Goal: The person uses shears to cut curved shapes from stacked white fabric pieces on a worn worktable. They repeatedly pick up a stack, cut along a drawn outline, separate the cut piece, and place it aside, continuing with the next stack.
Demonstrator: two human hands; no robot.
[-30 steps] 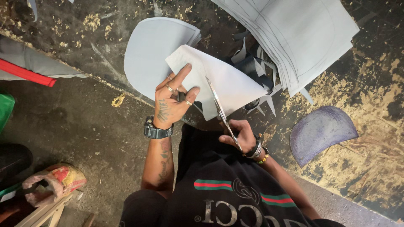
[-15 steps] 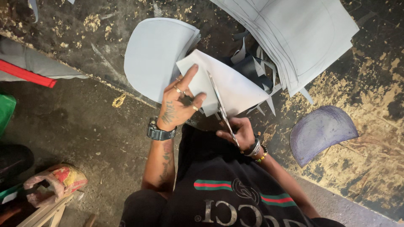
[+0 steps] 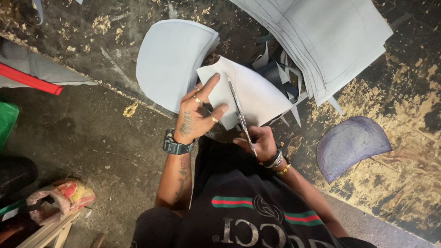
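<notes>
My left hand, with rings and a wristwatch, grips the left edge of a pale grey sheet held above the worn work surface. My right hand, with bracelets at the wrist, is closed on the handles of long scissors, whose blades run up through the middle of the sheet. Just left of the sheet lies a stack of cut, rounded pale pieces.
A stack of larger marked sheets lies at the top right, with dark offcut strips beneath it. A purple rounded piece rests at right. A red bar, a green object and a crumpled bag sit at left.
The scissors have advanced further up into the sheet. My left hand has shifted slightly right and turned the sheet with it.
</notes>
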